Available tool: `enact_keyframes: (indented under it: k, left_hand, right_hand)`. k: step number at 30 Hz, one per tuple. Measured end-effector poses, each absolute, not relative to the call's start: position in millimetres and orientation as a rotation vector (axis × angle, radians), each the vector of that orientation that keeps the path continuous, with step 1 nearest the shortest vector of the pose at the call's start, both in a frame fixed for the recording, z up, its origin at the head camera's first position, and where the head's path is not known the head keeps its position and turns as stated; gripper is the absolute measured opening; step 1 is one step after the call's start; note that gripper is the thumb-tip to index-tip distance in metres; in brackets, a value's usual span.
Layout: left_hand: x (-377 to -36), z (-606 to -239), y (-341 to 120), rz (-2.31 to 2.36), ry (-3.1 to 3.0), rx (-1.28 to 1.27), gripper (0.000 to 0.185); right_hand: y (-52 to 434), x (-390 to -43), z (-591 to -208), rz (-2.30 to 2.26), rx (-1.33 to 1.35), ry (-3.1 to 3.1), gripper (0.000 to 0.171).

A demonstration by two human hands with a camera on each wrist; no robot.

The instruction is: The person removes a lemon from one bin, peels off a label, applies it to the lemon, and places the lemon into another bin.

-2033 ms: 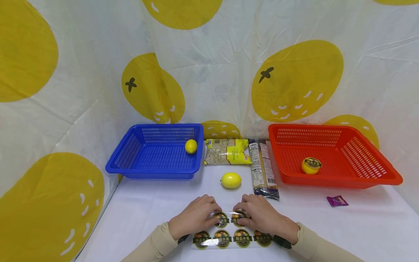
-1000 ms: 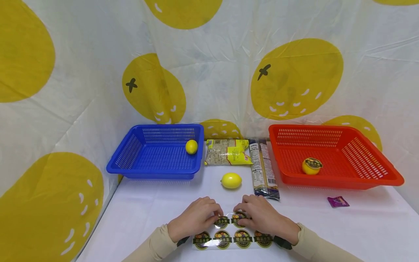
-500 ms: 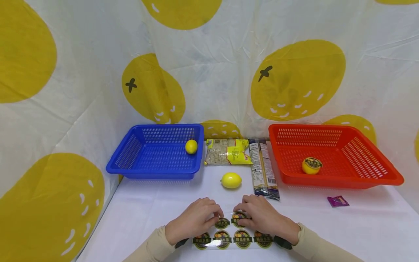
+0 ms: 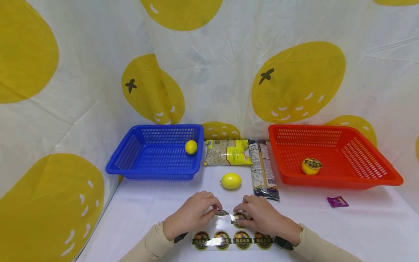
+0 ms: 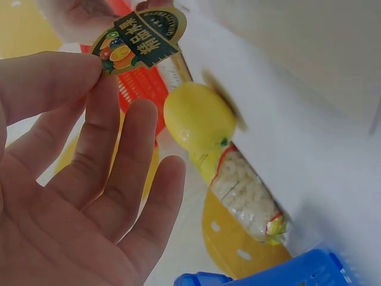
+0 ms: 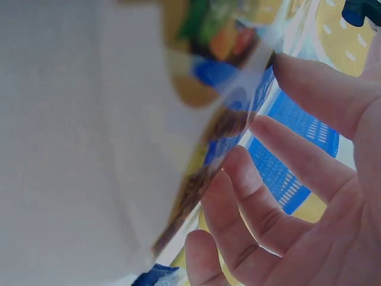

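My left hand (image 4: 193,214) pinches a round black-and-gold sticker (image 5: 140,39) between thumb and forefinger. In the head view this sticker (image 4: 222,213) appears nearly edge-on above the sheet; its other fingers spread loosely in the left wrist view. The clear sticker sheet (image 4: 214,227) lies on the table, with a row of fruit-label stickers (image 4: 242,239) along its near side. My right hand (image 4: 263,216) rests its fingertips on the sheet, thumb over another sticker (image 4: 238,217). A yellow lemon (image 4: 231,181) lies just beyond both hands.
A blue basket (image 4: 154,174) with one lemon (image 4: 191,147) stands back left. The red basket (image 4: 327,181), back right, holds a lemon with a label (image 4: 311,166). Between them lie a yellow food bag (image 4: 226,152) and a long dark packet (image 4: 263,169). A purple wrapper (image 4: 338,201) lies right.
My left hand has lifted slightly and drawn a sticker up from the sheet's far row, leaving a bare spot there. The right hand has stayed in place.
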State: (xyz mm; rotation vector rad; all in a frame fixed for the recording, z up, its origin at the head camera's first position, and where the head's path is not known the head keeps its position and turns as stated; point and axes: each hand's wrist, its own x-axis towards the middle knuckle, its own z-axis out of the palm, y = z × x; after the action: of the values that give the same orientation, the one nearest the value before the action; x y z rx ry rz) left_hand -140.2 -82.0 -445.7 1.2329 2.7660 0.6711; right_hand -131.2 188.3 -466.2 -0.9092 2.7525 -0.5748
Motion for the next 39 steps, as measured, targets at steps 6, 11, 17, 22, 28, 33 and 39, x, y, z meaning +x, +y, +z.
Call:
enact_keyframes:
  k: [6,11,17,22,28,33,39]
  left_hand:
    - [-148,-445,-81,0.684,2.811,1.271,0.009]
    - [-157,-445,-81,0.699,2.82,1.242,0.01]
    - [-173,-453,-80,0.721,2.834,1.249,0.009]
    - [-183,-458,-76,0.761,2.828,1.25,0.009]
    - [-189,-460,-71,0.771,2.813,1.215,0.01]
    - [-192,-458,-67,0.78,2.808,1.196,0.012]
    - [-194,-457,-67,0.823,2.789,1.194,0.012]
  right_hand:
    - [189,-136,-458,-0.607,-0.835,2.811,0.035]
    - [190,-145,-453,-0.63,-0.787,2.924,0.036]
    - [189,-161,-453,-0.72,-0.682,2.996,0.04]
    - [187,-175,-454,-0.773,-0.639,3.04,0.05]
    - [184,-188,-458,-0.717,-0.699,3.087,0.057]
    - [182,-193,-460,-0.696,-0.739,3.055,0.059]
    - [180,-195,-461,-0.689,-0.729,3.01,0.058]
